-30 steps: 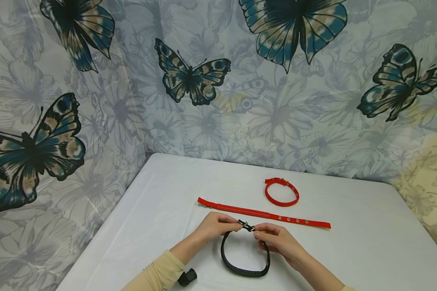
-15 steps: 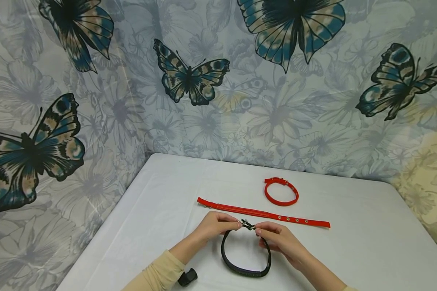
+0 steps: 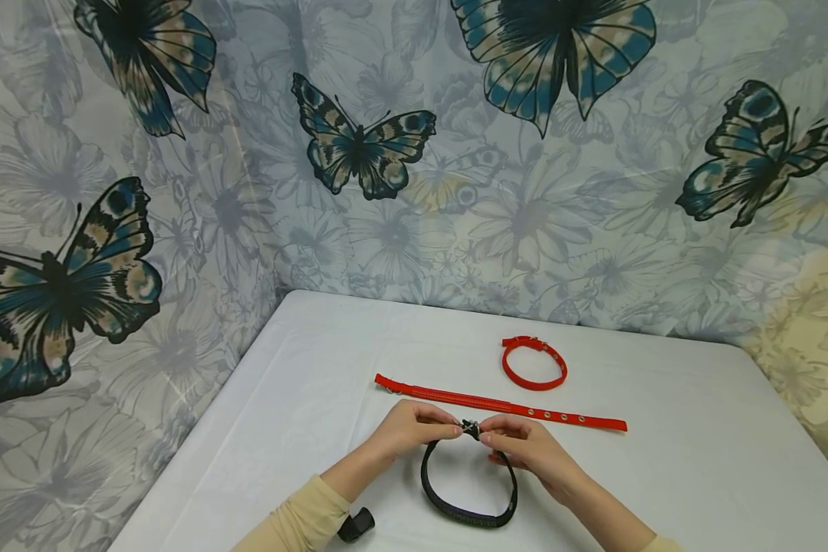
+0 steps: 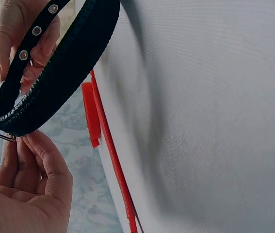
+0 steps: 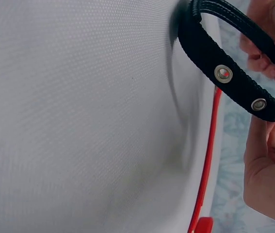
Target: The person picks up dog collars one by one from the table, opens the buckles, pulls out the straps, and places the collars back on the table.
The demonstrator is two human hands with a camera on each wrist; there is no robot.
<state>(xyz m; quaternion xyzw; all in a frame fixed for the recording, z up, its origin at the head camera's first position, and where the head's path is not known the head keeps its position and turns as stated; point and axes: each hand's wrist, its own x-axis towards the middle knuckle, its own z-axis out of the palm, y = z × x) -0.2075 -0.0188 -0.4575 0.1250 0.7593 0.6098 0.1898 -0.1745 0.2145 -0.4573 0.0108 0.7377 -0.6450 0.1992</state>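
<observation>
A black collar with metal eyelets hangs as a loop just above the table. My left hand pinches it by the buckle end; a metal ring shows at those fingertips in the left wrist view. From the other side, my right hand pinches the strap near the buckle, its fingertips close to the left ones. Eyelets line the band in the right wrist view. Fingers partly hide the buckle, so how the strap passes through it cannot be told.
Just beyond my hands a red collar lies stretched out straight. Farther back sits another red collar, closed into a ring. A small black object is by my left sleeve. Butterfly-patterned cloth hangs behind the white table.
Both hands have drawn slightly closer together at the buckle, and the exposed piece between the fingertips has shortened. The black loop has shifted a little to the right. Both red collars stay put.
</observation>
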